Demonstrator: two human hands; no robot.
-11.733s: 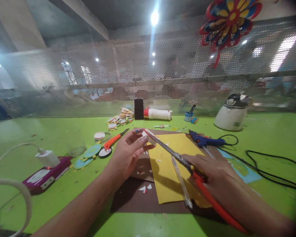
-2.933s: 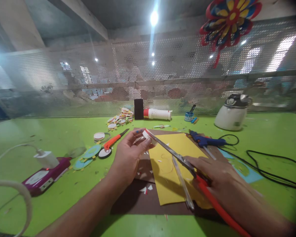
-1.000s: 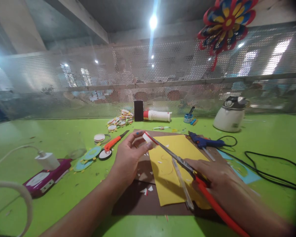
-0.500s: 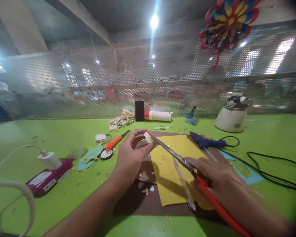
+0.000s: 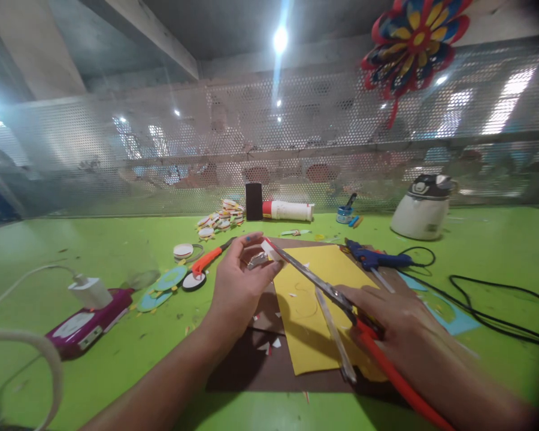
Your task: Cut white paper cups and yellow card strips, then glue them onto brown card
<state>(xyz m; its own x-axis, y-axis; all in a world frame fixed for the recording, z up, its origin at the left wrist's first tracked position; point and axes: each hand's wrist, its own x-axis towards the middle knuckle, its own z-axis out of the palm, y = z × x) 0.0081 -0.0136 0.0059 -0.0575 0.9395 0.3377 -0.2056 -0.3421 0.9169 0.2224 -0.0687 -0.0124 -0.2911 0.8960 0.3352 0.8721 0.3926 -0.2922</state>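
My left hand (image 5: 242,281) pinches a small white paper cup piece with a red edge (image 5: 270,249) between thumb and fingers. A shiny silvery bit (image 5: 257,260) shows inside the curl of those fingers; its kind is unclear. My right hand (image 5: 386,317) grips red-handled scissors (image 5: 317,280), their blades pointing up and left, with the tips at the piece's red edge. Below the blades lies a yellow sheet (image 5: 305,335) with a clear pen (image 5: 335,332) across it. Brown card (image 5: 242,371) lies under the sheet, with small white and red scraps (image 5: 269,346) on it.
To the left are an orange-handled pair of scissors (image 5: 206,261), pale blue rings (image 5: 170,277) and a purple power strip (image 5: 90,320). At the back stand a phone (image 5: 254,202), stacked cups (image 5: 291,211) and a pile of white discs (image 5: 227,215). Right: a blue glue gun (image 5: 377,257), its cord and a kettle-shaped bottle (image 5: 421,209).
The red-edged piece has turned slightly in my left hand, and the silvery bit shows more than a second ago. My right hand and scissors have hardly moved.
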